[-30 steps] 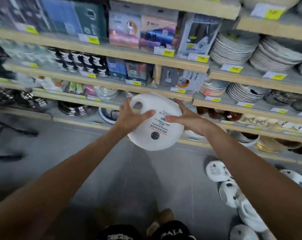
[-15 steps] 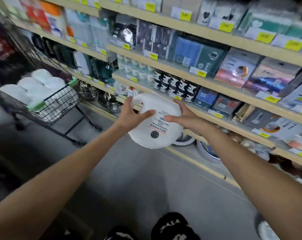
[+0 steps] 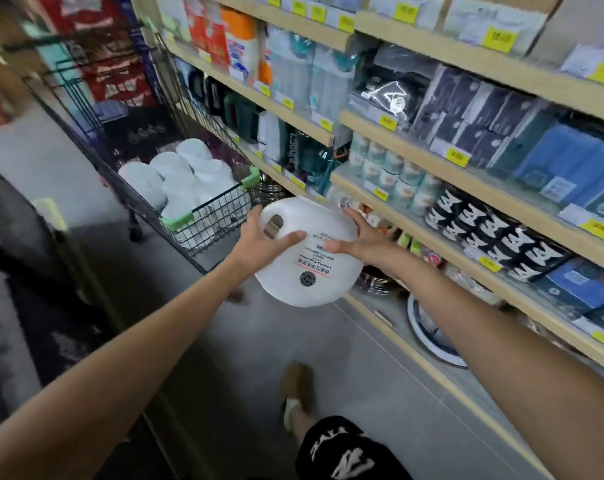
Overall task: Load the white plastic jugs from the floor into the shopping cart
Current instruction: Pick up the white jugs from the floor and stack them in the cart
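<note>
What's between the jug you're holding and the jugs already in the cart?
Head view: only the cart's wire end wall, with green corner guards, stands between the held jug and the loaded jugs; no other object shows there.

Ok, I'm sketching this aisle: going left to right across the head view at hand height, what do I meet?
Shopping cart holding loaded jugs → left hand → held jug → right hand → black-and-white cans.
</note>
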A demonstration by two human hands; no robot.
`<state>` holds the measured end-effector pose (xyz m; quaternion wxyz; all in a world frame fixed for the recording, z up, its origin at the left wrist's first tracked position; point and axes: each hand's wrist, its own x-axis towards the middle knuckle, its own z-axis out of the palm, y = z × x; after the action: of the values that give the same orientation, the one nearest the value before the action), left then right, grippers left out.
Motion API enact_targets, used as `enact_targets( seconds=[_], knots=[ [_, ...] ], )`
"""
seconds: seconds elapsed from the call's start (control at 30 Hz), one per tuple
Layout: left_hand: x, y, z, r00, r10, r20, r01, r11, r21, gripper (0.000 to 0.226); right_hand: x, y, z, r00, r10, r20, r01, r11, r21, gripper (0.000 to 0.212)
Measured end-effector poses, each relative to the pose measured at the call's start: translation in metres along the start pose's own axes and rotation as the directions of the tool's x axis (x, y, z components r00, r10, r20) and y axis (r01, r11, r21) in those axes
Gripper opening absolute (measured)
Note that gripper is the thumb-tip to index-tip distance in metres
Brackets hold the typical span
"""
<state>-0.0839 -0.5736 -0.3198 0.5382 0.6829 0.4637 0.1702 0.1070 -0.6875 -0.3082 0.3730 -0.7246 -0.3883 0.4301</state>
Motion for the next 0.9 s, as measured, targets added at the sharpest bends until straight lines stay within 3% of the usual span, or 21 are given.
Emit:
enact_targets(
  seconds=[0.17,0.4,0.53,0.7,0.9],
  knots=[
    [0.089,-0.01,-0.058,0.992,-0.06,-0.115,0.058,0.998,-0.018,0.101,0.119,-0.04,0.027,0.992,0.01,0.126,-0.011,1.0,0.005,0.098],
    [0.182,-0.028,-0.142,0.968,-0.163,-0.19,0.153,0.986,-0.064,0.118,0.258,-0.09,0.069,0.96,-0.01,0.28,0.016,1.0,-0.019,0.094],
    [0.225,-0.041,-0.187,0.959,-0.195,-0.206,0.181,0.98,-0.087,0.127,0.325,-0.116,0.1,0.945,0.013,0.326,0.011,0.998,-0.069,0.105],
    [0.304,-0.065,-0.251,0.97,-0.188,-0.154,0.177,0.981,-0.08,0.112,0.409,-0.146,0.142,0.947,0.016,0.32,-0.006,0.999,-0.033,0.088],
    [0.422,-0.086,-0.341,0.985,-0.173,-0.013,0.173,0.985,-0.002,0.114,0.514,-0.185,0.196,0.973,0.053,0.225,-0.039,0.997,-0.065,0.105]
  ],
)
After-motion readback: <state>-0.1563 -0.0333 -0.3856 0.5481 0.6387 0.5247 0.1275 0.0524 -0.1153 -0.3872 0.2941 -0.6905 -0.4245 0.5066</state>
